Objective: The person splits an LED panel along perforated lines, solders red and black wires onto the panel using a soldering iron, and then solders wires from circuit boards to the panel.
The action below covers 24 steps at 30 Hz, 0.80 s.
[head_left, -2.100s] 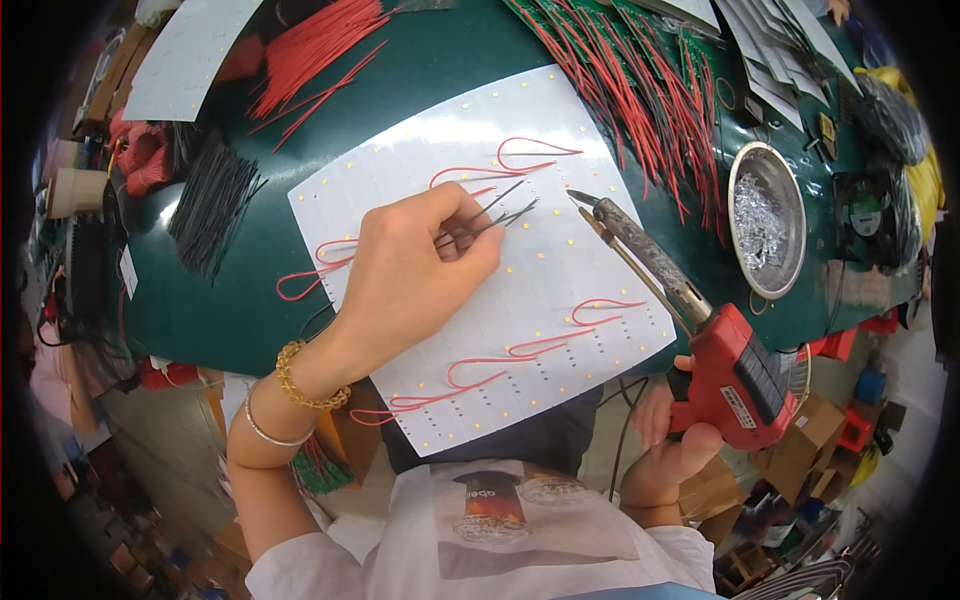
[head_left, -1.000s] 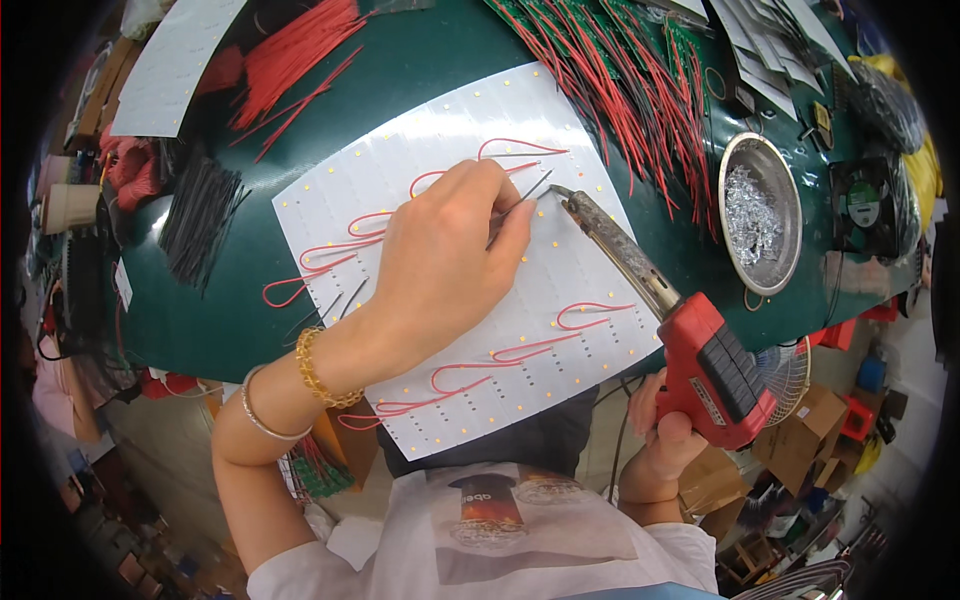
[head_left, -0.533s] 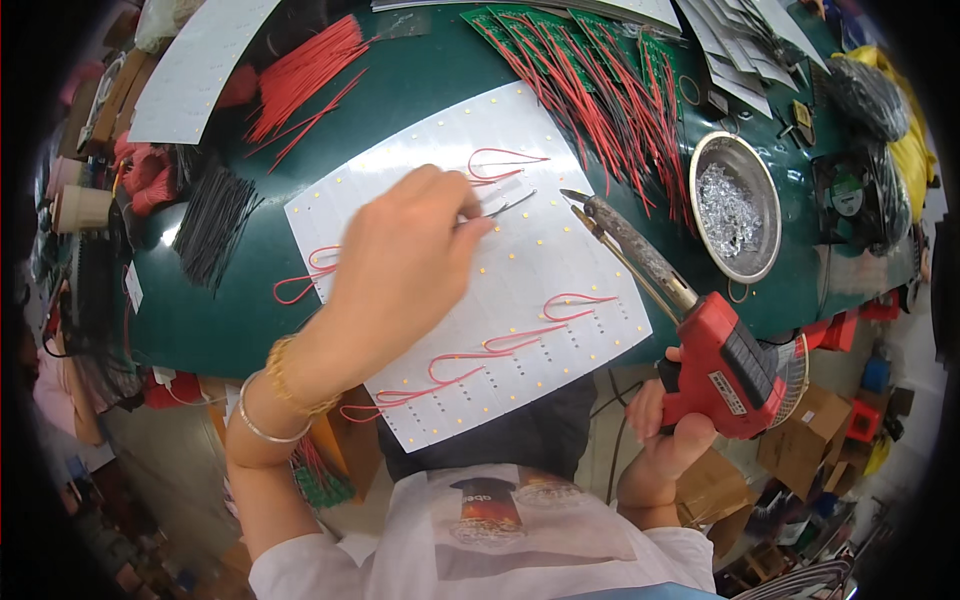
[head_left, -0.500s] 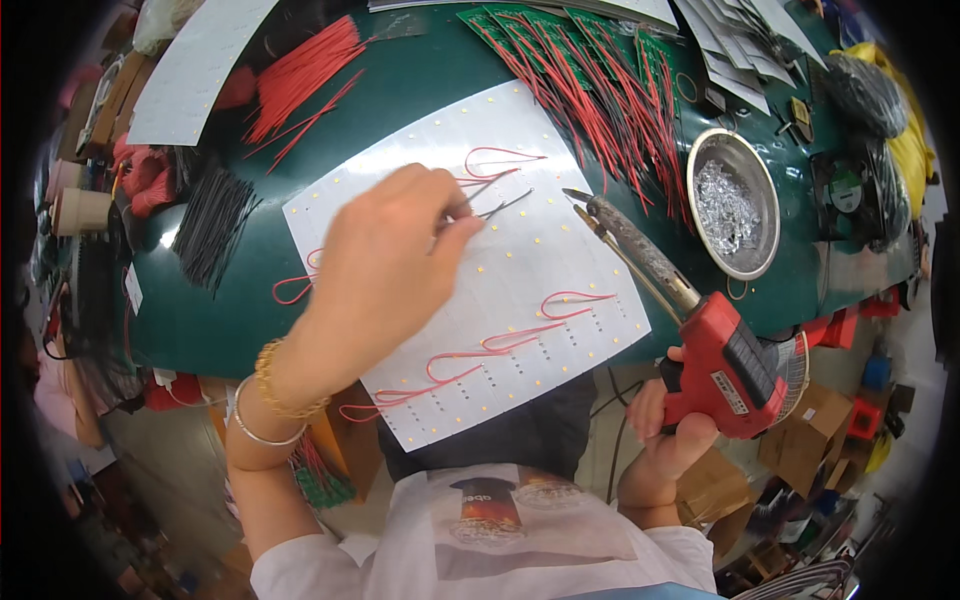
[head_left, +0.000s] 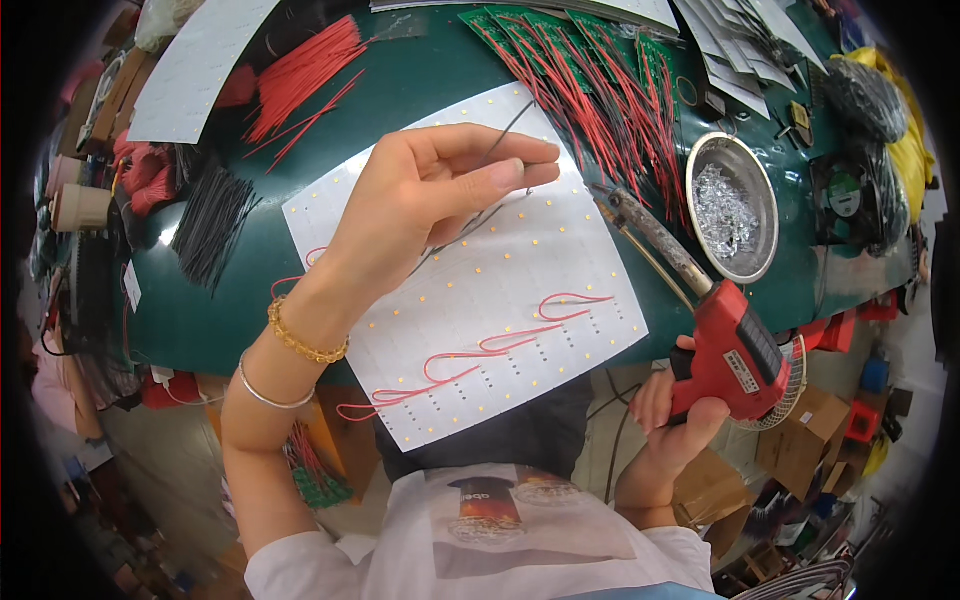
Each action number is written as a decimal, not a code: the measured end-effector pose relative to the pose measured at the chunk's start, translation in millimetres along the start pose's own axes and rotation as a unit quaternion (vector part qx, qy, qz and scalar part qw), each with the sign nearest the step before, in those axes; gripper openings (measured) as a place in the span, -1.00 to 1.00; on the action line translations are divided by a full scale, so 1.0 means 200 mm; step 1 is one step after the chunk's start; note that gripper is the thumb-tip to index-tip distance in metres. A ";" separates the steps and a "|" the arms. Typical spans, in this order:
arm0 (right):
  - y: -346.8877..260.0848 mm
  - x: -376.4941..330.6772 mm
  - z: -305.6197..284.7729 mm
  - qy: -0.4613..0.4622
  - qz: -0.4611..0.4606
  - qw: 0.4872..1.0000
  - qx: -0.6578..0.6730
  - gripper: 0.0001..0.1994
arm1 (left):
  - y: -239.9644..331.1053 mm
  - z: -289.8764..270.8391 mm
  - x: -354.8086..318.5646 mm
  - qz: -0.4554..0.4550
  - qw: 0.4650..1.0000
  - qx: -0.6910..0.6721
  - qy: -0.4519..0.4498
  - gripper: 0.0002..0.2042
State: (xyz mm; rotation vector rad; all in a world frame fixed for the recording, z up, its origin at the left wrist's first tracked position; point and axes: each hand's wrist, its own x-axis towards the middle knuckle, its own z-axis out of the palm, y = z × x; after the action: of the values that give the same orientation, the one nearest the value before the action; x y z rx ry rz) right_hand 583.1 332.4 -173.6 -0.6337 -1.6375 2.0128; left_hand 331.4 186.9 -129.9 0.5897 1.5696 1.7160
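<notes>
My left hand (head_left: 420,190) is above the upper part of a white board (head_left: 560,250) dotted with small yellow squares. A thin black wire (head_left: 515,122) passes between its thumb and fingers, one end sticking up and the other trailing below the palm. My right hand (head_left: 672,425) grips a red soldering gun (head_left: 738,350) by its handle. The gun's dark tip points up and left, just off the board's right edge. Several red wire loops (head_left: 455,355) lie along the board's near side. My left hand covers part of the board's far side.
Bundles of red wires (head_left: 305,75) and black wires (head_left: 212,225) lie on the green table (head_left: 200,335) at left. Green circuit boards with wires (head_left: 575,45) sit at the back. A metal bowl (head_left: 697,170) of clear small pieces stands right, near a fan (head_left: 850,190).
My left hand has moved up and right, its fingers now stretched along the black wire. The soldering gun has shifted slightly right, its tip drawing away from the board.
</notes>
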 end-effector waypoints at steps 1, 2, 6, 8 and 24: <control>0.00 0.00 0.00 0.006 0.001 1.000 0.003 -0.13 | 0.02 0.01 0.00 -0.002 1.000 -0.021 0.000 -0.77; 0.00 0.01 0.00 0.006 0.002 1.000 0.003 -0.13 | 0.03 0.01 0.00 -0.003 0.999 -0.041 0.000 -0.78; 0.00 0.03 0.00 -0.001 0.004 1.000 0.018 -0.13 | -0.09 0.03 0.01 0.202 0.966 0.155 0.039 -0.88; 0.00 0.04 0.00 0.004 0.002 1.000 0.014 -0.12 | -0.10 0.03 0.00 0.307 0.840 0.442 0.072 -0.93; 0.00 0.05 0.06 0.033 -0.001 0.998 -0.058 -0.13 | -0.24 0.16 0.04 0.143 0.895 0.398 0.145 -0.88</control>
State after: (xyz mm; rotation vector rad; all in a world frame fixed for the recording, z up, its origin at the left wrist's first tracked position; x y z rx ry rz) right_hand 567.8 329.0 -171.9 -0.7317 -1.7243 1.8864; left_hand 359.7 212.4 -172.4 1.0357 2.5287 1.3377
